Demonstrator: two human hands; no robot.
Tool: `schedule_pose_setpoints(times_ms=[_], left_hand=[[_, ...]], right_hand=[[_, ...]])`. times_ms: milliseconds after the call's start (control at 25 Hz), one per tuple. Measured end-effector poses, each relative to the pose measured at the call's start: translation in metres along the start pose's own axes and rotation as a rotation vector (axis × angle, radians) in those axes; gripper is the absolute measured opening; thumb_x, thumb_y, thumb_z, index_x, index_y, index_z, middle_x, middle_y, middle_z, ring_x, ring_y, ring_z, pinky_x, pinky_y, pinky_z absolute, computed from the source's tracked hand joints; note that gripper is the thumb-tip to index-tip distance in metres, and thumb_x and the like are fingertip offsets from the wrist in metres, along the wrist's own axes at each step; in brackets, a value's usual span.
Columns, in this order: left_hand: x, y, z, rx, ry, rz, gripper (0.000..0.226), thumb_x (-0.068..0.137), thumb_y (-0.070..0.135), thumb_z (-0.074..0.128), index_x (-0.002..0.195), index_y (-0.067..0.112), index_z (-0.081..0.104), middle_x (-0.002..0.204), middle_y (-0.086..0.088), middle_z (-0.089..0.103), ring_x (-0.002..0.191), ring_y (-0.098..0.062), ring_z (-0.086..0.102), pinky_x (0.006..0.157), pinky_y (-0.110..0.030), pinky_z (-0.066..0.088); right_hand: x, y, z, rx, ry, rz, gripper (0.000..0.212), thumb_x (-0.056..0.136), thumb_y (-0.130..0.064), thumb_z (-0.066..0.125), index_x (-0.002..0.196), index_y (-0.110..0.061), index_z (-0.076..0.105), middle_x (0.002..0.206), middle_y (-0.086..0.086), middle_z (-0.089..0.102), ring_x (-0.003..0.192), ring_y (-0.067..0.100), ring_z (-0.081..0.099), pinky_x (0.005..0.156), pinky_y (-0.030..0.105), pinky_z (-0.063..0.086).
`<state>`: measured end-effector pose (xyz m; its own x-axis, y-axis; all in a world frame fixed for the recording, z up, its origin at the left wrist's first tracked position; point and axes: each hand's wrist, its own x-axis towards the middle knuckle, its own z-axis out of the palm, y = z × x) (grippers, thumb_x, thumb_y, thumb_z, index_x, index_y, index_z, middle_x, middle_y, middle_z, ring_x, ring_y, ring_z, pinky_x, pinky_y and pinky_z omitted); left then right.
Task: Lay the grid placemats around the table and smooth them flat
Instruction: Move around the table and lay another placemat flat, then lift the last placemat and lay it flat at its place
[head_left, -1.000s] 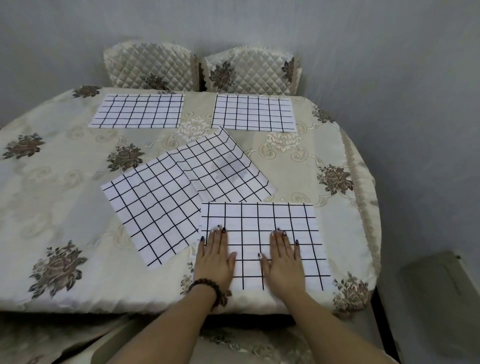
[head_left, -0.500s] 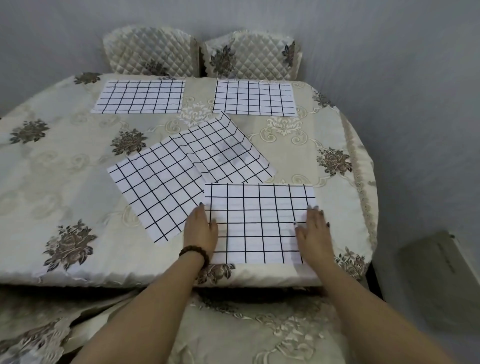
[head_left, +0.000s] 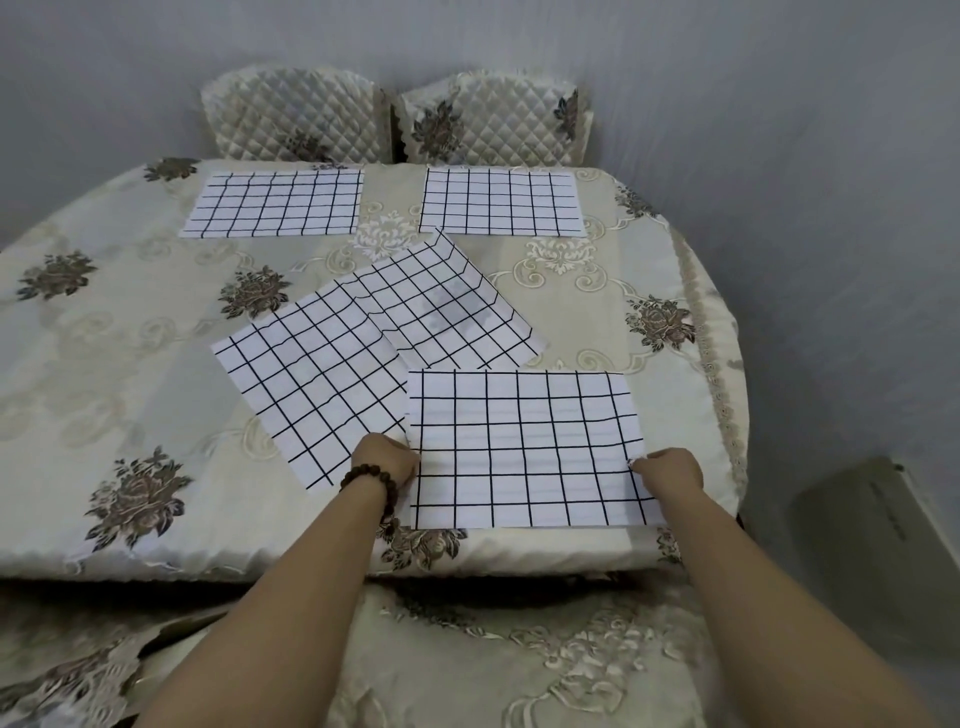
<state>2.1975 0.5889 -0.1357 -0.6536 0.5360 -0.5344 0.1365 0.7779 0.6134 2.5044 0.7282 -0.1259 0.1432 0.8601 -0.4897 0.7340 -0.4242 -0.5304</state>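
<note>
The left hand (head_left: 387, 460) and right hand (head_left: 670, 468) are each pinching a side edge of the white black-gridded rectangular placemat (head_left: 524, 441). It is lying at lower centre on the cream floral-clothed bench (head_left: 104, 374).

A cream tablecloth (head_left: 104, 364) with brown flower prints covers the round top, two quilted chair backs (head_left: 291, 122) (head_left: 493, 122) stand behind it against a grey wall (head_left: 779, 104), and a greyish box-like object (head_left: 872, 530) sits low at right.
</note>
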Motion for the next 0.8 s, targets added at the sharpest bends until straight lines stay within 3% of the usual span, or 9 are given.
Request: schedule_pose_setpoints(times_ms=[120, 200, 280, 360, 440, 520, 640, 720, 800], left_hand=[[-0.003, 0.002, 0.004, -0.004, 0.007, 0.032, 0.019, 0.078, 0.01, 0.066, 0.065, -0.002, 0.071, 0.075, -0.023, 0.072, 0.076, -0.036, 0.07, 0.073, -0.042, 0.06], [-0.006, 0.002, 0.002, 0.03, 0.004, 0.043, 0.02, 0.08, 0.013, 0.064, 0.062, 0.005, 0.069, 0.071, -0.017, 0.07, 0.073, -0.033, 0.067, 0.072, -0.038, 0.058], [-0.009, 0.002, -0.006, 0.02, 0.044, 0.036, 0.022, 0.083, 0.018, 0.061, 0.066, 0.007, 0.07, 0.07, -0.013, 0.068, 0.075, -0.029, 0.066, 0.071, -0.035, 0.056], [-0.01, -0.001, -0.018, -0.134, 0.113, 0.013, 0.025, 0.087, 0.024, 0.059, 0.068, 0.009, 0.068, 0.074, -0.012, 0.071, 0.082, -0.031, 0.068, 0.078, -0.037, 0.057], [-0.013, -0.003, -0.033, -0.449, 0.139, -0.009, 0.025, 0.091, 0.027, 0.058, 0.075, 0.01, 0.067, 0.084, -0.012, 0.072, 0.089, -0.029, 0.068, 0.086, -0.04, 0.055], [-0.021, -0.006, -0.052, -0.743, 0.104, -0.003, 0.028, 0.095, 0.029, 0.052, 0.083, 0.008, 0.067, 0.095, -0.013, 0.07, 0.093, -0.025, 0.066, 0.09, -0.038, 0.053], [-0.028, -0.015, -0.088, -0.938, 0.075, 0.033, 0.037, 0.099, 0.032, 0.042, 0.088, 0.006, 0.066, 0.099, -0.011, 0.067, 0.099, -0.024, 0.063, 0.094, -0.039, 0.049], [-0.027, -0.023, -0.111, -0.974, 0.094, 0.041, 0.039, 0.1, 0.033, 0.039, 0.089, 0.007, 0.065, 0.097, -0.008, 0.067, 0.099, -0.024, 0.062, 0.094, -0.039, 0.049], [-0.023, -0.036, -0.139, -0.965, 0.13, 0.061, 0.039, 0.1, 0.035, 0.038, 0.09, 0.009, 0.066, 0.097, -0.007, 0.067, 0.099, -0.024, 0.063, 0.091, -0.038, 0.049]], right_hand=[[0.0, 0.003, -0.001, -0.023, 0.033, 0.002, 0.032, 0.085, -0.008, 0.06, 0.105, 0.017, 0.062, 0.108, 0.033, 0.065, 0.101, 0.043, 0.061, 0.087, 0.044, 0.05], [-0.002, 0.004, -0.002, -0.041, 0.043, -0.006, 0.034, 0.085, -0.011, 0.06, 0.105, 0.017, 0.061, 0.106, 0.033, 0.065, 0.099, 0.044, 0.061, 0.086, 0.045, 0.051], [-0.005, 0.002, -0.001, -0.075, 0.093, -0.002, 0.039, 0.084, -0.017, 0.06, 0.111, 0.011, 0.059, 0.114, 0.03, 0.062, 0.105, 0.044, 0.058, 0.087, 0.047, 0.05], [-0.01, -0.008, 0.002, -0.07, 0.175, -0.037, 0.041, 0.085, -0.022, 0.06, 0.12, -0.001, 0.055, 0.123, 0.022, 0.056, 0.113, 0.04, 0.051, 0.089, 0.043, 0.047], [-0.021, -0.027, 0.013, 0.076, 0.173, -0.167, 0.039, 0.087, -0.025, 0.059, 0.12, -0.005, 0.054, 0.121, 0.017, 0.056, 0.11, 0.035, 0.053, 0.09, 0.041, 0.045], [-0.046, -0.057, 0.033, 0.368, 0.037, -0.236, 0.029, 0.09, -0.023, 0.055, 0.114, -0.007, 0.059, 0.114, 0.011, 0.061, 0.104, 0.029, 0.056, 0.091, 0.037, 0.044], [-0.101, -0.101, 0.079, 0.841, -0.325, -0.178, 0.023, 0.094, -0.019, 0.046, 0.111, -0.011, 0.06, 0.115, 0.008, 0.061, 0.107, 0.02, 0.057, 0.1, 0.031, 0.041], [-0.133, -0.121, 0.109, 0.92, -0.462, -0.164, 0.034, 0.096, -0.02, 0.04, 0.124, -0.008, 0.055, 0.12, 0.007, 0.06, 0.113, 0.018, 0.057, 0.106, 0.03, 0.038], [-0.166, -0.142, 0.138, 0.942, -0.526, -0.168, 0.035, 0.096, -0.02, 0.04, 0.124, -0.009, 0.056, 0.12, 0.005, 0.061, 0.115, 0.016, 0.056, 0.108, 0.029, 0.037]])
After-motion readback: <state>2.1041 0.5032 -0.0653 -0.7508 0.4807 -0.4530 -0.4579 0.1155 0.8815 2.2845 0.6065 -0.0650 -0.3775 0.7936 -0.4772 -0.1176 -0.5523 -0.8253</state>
